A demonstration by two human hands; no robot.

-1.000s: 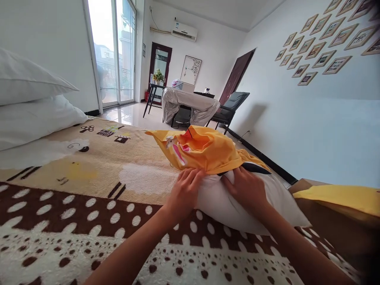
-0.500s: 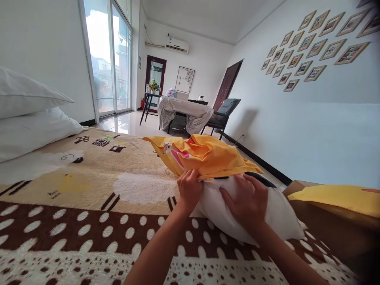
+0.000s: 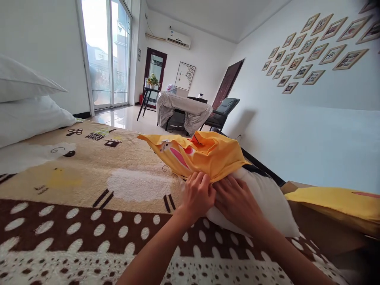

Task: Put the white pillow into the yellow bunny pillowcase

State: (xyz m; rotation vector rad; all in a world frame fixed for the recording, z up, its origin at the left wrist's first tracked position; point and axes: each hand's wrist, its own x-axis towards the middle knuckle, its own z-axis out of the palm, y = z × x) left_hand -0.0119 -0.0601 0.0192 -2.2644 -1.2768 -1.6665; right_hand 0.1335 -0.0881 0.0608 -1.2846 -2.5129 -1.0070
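Observation:
A yellow-orange pillowcase (image 3: pixel 219 156) with a cartoon rabbit print is drawn over one end of a white pillow (image 3: pixel 267 202), which lies on the patterned blanket (image 3: pixel 142 154). My left hand (image 3: pixel 198 196) is closed on the near edge of the pillowcase, at its opening. Right beside it, my right hand (image 3: pixel 237 200) grips the pillow, its fingertips hidden under the pillowcase's edge. The far part of the case is crumpled and loose.
White pillows (image 3: pixel 29 114) are stacked at the left. A cardboard box (image 3: pixel 320 225) with a yellow cushion (image 3: pixel 338 202) on it stands at the right. Beyond the bed are a covered table (image 3: pixel 184 103) and a black chair (image 3: pixel 225 111).
My right hand has slid left along the pillow to the pillowcase's opening, close to my left hand. The case's near edge has come lower and nearer to me.

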